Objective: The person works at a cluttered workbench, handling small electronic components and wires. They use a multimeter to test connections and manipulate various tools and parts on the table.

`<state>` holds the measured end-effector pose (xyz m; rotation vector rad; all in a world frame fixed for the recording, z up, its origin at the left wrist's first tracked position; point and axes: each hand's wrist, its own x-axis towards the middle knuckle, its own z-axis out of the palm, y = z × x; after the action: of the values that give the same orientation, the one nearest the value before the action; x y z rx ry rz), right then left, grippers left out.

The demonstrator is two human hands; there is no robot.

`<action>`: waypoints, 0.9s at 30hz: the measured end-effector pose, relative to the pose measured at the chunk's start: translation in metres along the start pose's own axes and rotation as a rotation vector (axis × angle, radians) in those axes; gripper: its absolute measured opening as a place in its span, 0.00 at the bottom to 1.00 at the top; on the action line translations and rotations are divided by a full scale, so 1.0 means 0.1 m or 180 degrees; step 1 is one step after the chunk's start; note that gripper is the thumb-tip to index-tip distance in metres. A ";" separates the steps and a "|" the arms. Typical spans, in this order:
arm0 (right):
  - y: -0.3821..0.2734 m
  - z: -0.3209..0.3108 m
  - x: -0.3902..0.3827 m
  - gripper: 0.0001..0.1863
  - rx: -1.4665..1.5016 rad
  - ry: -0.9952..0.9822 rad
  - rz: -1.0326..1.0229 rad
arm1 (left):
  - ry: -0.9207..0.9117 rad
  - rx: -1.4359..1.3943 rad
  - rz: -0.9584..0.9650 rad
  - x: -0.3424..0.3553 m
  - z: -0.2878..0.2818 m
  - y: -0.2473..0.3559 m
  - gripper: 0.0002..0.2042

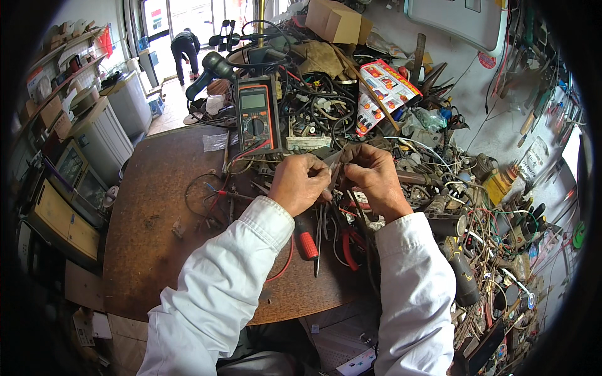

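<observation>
My left hand (300, 185) and my right hand (374, 180) are close together above the cluttered side of the wooden table (160, 216). Both are closed, with thumb and fingers pinched. A small greyish piece shows between them, too small to name. Just below lie a screwdriver with a red handle (307, 245), a slim pointed metal tool (319, 250) and pliers with red grips (348, 250). Beyond my left hand stands a multimeter (254, 119) with an orange-edged case. Its leads trail over the table, and a red wire (285, 262) curves near my left cuff.
Tangled cables (323, 100) and parts heap up behind and to the right. A cardboard box (333, 22) and a colourful printed package (384, 94) sit on the heap. White appliances (103, 128) line the left wall. A person (185, 53) bends over near the doorway.
</observation>
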<state>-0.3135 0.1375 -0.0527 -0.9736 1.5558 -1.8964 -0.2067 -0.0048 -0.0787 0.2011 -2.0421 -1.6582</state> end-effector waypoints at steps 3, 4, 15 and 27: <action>0.09 -0.13 0.07 0.04 -0.0832 -0.0132 -0.0362 | 0.0002 -0.0109 -0.0067 0.00 0.01 -0.01 0.07; 0.08 -0.12 0.06 0.05 -0.1274 -0.0102 -0.0645 | -0.0016 -0.0136 -0.0052 0.01 0.01 -0.02 0.07; 0.01 0.06 -0.01 0.07 -0.3097 0.0129 -0.1555 | -0.0053 -0.0087 -0.0146 0.03 -0.02 -0.06 0.08; -0.10 0.15 -0.06 0.06 -0.3104 -0.0187 -0.1696 | 0.0951 0.1687 0.0464 0.07 -0.07 -0.04 0.08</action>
<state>-0.2980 0.1350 -0.0431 -1.9761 2.4081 -1.2880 -0.2097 -0.0149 -0.0796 0.4381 -2.1555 -0.9103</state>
